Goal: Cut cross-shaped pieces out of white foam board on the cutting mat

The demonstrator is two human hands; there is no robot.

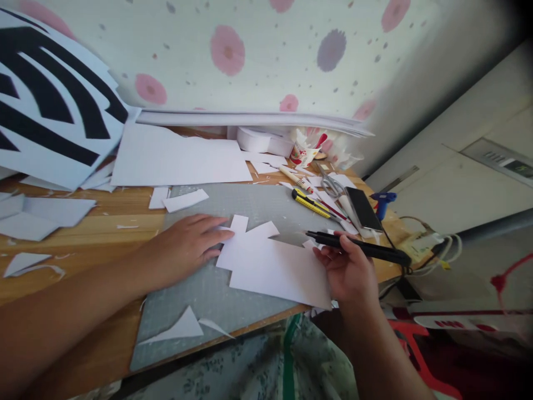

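Note:
A white cut-out sheet [270, 264] with tabs along its upper left lies on the grey cutting mat [208, 308]. My left hand [195, 244] rests flat with its fingers apart, the fingertips at the sheet's left edge. Over the sheet's right end, my right hand [350, 266] is closed around a slim black tool [366, 246], its thin tip pointing left. Whether this hand also touches the sheet is unclear. Behind the sheet lies a yellow and black utility knife [310, 203] on the mat's far edge.
White scraps [183, 328] lie on the mat and wooden table [104, 222]. Towards the back right are scissors [331, 184], a phone [363, 208], a blue glue gun [383, 203] and a cup [305, 153]. A black-striped white piece [54, 94] stands at the left.

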